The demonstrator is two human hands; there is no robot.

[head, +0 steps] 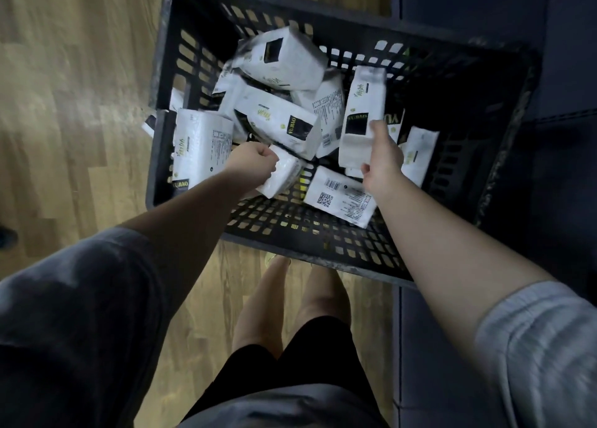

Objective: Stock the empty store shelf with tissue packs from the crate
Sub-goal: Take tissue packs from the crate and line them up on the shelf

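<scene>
A black slatted plastic crate (326,243) stands on the floor below me, holding several white tissue packs with black and green labels. My left hand (255,161) reaches into the crate and grips one white pack (284,172) near the bottom middle. My right hand (382,161) holds another pack (363,117) upright, lifted above the pile. More packs lie heaped toward the far left of the crate (281,59), and one leans over the left wall (200,146). The shelf is out of view.
Wooden floor (64,104) spreads to the left and under my legs (290,314). A dark mat or panel surface (484,330) lies to the right of the crate. A dark shoe tip (6,237) shows at the left edge.
</scene>
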